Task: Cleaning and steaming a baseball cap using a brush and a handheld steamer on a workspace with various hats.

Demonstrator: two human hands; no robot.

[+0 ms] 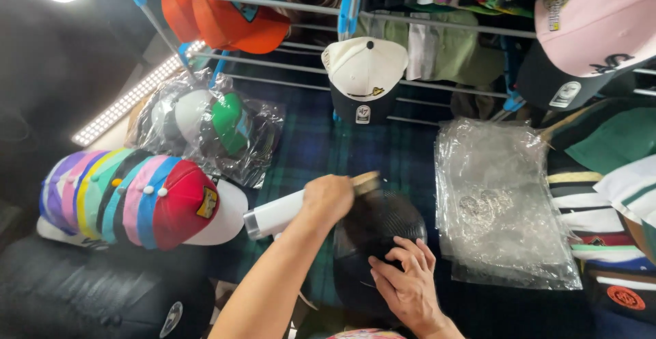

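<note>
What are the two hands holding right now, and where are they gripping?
The left hand grips a white-handled brush near its bristled head. The right hand presses the black cap's mesh side, steadying it.

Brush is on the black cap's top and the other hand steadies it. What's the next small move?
Probably draw the brush down across the black cap toward you. The left hand has it at the cap's far edge, and the right hand braces the near side, so most of the crown lies between them.
</note>
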